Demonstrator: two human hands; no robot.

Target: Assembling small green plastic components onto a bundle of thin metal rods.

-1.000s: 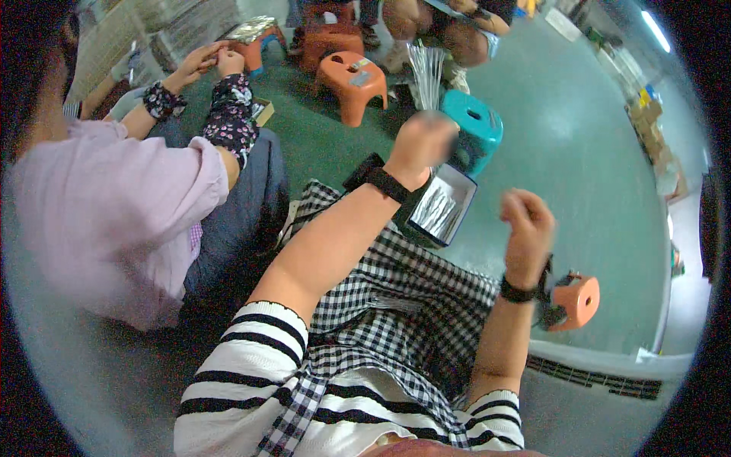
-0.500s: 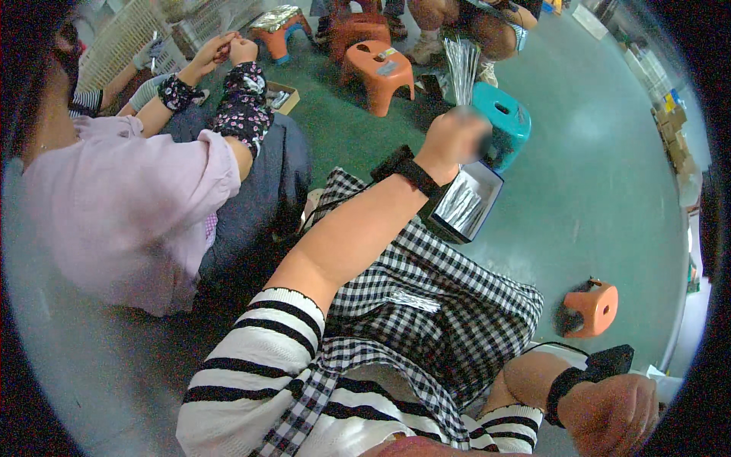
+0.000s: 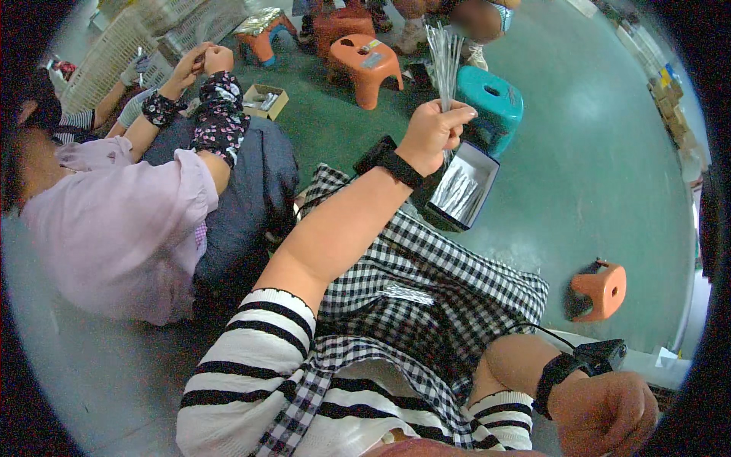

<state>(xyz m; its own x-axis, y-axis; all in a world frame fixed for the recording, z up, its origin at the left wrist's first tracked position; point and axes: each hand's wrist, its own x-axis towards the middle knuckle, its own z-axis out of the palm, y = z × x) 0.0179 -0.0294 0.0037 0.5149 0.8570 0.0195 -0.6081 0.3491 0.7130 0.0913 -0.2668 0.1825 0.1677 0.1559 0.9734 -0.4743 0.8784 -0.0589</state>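
My left hand (image 3: 434,133) is raised at arm's length, its fingers closed around the lower part of an upright bundle of thin silvery strips (image 3: 443,61). The strips fan out at the top. Just below this hand stands an open box (image 3: 482,199) with a dark outside and pale inner walls, holding more silvery strips (image 3: 460,186). At the lower right, my right hand (image 3: 605,415) is curled closed; whatever its fingers hold, if anything, is hidden. A small bunch of whitish strips (image 3: 408,294) lies on the black-and-white checked apron (image 3: 487,305) over my lap.
A teal stool (image 3: 493,107) stands beyond the box, an orange stool (image 3: 365,65) farther back, and a small orange stool (image 3: 600,292) to the right. A seated co-worker (image 3: 122,228) is close on my left, near a small carton (image 3: 266,100). Cream plastic crates (image 3: 106,65) stand behind.
My left hand, blurred before, now shows clearly around the strips and sits slightly farther left in view. Much of the background has shifted left and up. My right hand stays curled at the lower right.
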